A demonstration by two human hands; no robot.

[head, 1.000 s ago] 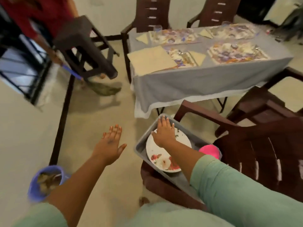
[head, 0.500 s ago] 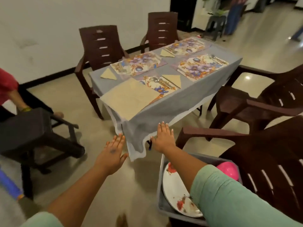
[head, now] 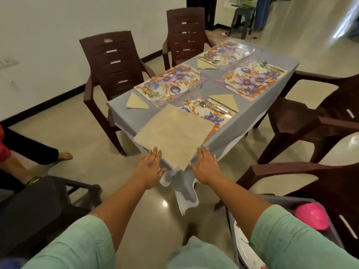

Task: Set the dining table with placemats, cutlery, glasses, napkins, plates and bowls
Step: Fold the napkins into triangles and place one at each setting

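Observation:
The dining table (head: pixel 250 117) wears a grey cloth and several floral placemats (head: pixel 172 82). A large unfolded beige napkin (head: pixel 174 133) covers the near corner. Folded triangular napkins (head: pixel 137 102) lie beside the mats, and cutlery (head: pixel 210 105) rests on the nearest mat. My left hand (head: pixel 149 167) and my right hand (head: pixel 205 165) reach out flat, fingers straight, on either side of the big napkin's near corner, holding nothing. A grey tray (head: pixel 233 235) at lower right holds a floral plate (head: pixel 243 251) and a pink bowl (head: pixel 312 216).
Brown plastic chairs stand around the table: two at the far side (head: pixel 114 66), others at right (head: pixel 314 117). The tray sits on the nearest brown chair (head: pixel 303 173). A dark chair (head: pixel 40 202) and another person's leg (head: pixel 38 152) are at left.
My view has swung from the tray up to the table. My right hand left the plate in the tray, and both hands have moved forward to the big napkin's near corner.

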